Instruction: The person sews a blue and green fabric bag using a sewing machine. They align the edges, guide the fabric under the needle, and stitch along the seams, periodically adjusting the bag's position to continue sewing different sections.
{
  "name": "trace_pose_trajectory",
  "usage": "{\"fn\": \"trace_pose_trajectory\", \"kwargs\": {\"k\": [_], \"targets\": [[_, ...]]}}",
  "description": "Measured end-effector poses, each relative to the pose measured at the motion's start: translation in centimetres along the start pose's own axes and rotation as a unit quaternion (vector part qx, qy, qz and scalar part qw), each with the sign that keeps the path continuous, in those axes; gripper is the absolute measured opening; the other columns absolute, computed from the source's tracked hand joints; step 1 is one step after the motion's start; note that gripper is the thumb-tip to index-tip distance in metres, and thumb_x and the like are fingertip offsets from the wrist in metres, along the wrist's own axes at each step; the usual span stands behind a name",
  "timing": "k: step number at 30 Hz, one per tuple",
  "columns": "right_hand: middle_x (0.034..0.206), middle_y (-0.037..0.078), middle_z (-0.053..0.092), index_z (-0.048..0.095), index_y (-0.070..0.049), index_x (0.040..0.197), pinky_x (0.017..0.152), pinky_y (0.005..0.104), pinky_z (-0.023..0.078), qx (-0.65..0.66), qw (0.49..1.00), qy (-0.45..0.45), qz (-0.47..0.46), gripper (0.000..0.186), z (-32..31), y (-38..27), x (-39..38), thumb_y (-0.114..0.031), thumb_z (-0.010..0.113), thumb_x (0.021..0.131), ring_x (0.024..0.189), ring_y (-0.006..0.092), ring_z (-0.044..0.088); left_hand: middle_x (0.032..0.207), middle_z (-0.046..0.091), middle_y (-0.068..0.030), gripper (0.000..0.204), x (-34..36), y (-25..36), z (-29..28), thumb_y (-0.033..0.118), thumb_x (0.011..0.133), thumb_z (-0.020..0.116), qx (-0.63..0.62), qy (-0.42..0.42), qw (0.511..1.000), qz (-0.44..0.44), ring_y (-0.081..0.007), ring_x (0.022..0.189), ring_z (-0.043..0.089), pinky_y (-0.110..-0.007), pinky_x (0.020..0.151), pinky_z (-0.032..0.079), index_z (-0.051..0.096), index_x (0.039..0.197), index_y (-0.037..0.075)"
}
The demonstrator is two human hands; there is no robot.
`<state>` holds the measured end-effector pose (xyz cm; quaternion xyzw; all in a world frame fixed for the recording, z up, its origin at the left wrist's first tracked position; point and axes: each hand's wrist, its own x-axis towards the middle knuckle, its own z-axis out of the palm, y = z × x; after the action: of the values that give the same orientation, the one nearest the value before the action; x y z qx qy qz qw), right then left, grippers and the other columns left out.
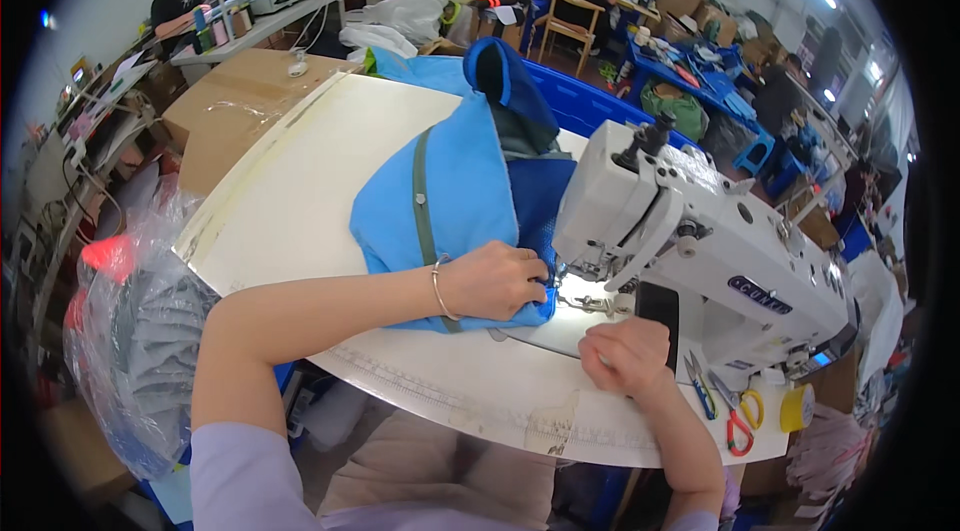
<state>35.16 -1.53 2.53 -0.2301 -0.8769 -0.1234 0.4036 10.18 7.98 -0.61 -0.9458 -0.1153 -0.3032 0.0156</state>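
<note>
A light blue fabric piece (465, 186) with a grey-green strip and a darker blue mesh part (535, 201) lies across the white sewing table. My left hand (495, 281) has its fingers closed on the fabric's near right corner, just left of the needle area of a white sewing machine (700, 241). My right hand (627, 356) is closed to the right of that corner, apart from the fabric, by the machine's bed. Its curled fingers hide whatever they may hold. A black phone-like slab (657, 316) rests behind the right hand.
Red-handled scissors (738, 431), blue-handled snips (702, 393) and a yellow tape roll (796, 408) lie at the table's right end. A blue crate (590, 96) stands beyond the table; cardboard (245, 96) and a plastic-wrapped bundle (140, 341) sit left. Other people work farther back.
</note>
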Motion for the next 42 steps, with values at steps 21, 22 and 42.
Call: {"fn": "trace_pose_trajectory", "kwargs": {"k": [21, 22, 42], "targets": [[0.077, 0.000, 0.069, 0.067, -0.012, 0.084, 0.050, 0.0267, 0.049, 0.009, 0.999, -0.026, -0.035, 0.020, 1.1, -3.3, -0.1, -0.010, 0.082, 0.072, 0.055, 0.0156, 0.061, 0.115, 0.068, -0.0105, 0.032, -8.6, 10.2, -14.0, 0.026, 0.080, 0.074, 0.056, -0.208, 0.965, -0.149, -0.0265, 0.094, 0.064, -0.039, 0.088, 0.048, 0.069, 0.100, 0.002], [0.078, 0.000, 0.069, 0.067, -0.012, 0.084, 0.051, 0.0268, 0.049, 0.020, 0.999, -0.028, -0.027, 0.020, 1.0, -4.4, 0.2, -0.010, 0.082, 0.072, 0.056, 0.0155, 0.062, 0.114, 0.067, -0.0118, 0.031, -9.4, 10.4, -14.3, 0.027, 0.081, 0.073, 0.077, -0.236, 0.955, -0.162, -0.0266, 0.093, 0.062, -0.039, 0.089, 0.047, 0.069, 0.096, 0.001], [0.137, 0.017, 0.057, 0.071, -0.007, 0.116, 0.093, 0.0431, 0.048, -0.008, 0.974, 0.177, 0.142, 0.040, 0.3, -10.8, 11.7, -0.010, 0.081, 0.077, 0.119, 0.0350, 0.057, 0.120, 0.070, -0.0166, 0.031, -1.3, 15.6, -36.6, 0.018, 0.107, 0.050, -0.592, 0.349, 0.715, -0.130, -0.0253, 0.106, 0.070, -0.038, 0.100, 0.055, 0.061, 0.126, -0.004]]}}
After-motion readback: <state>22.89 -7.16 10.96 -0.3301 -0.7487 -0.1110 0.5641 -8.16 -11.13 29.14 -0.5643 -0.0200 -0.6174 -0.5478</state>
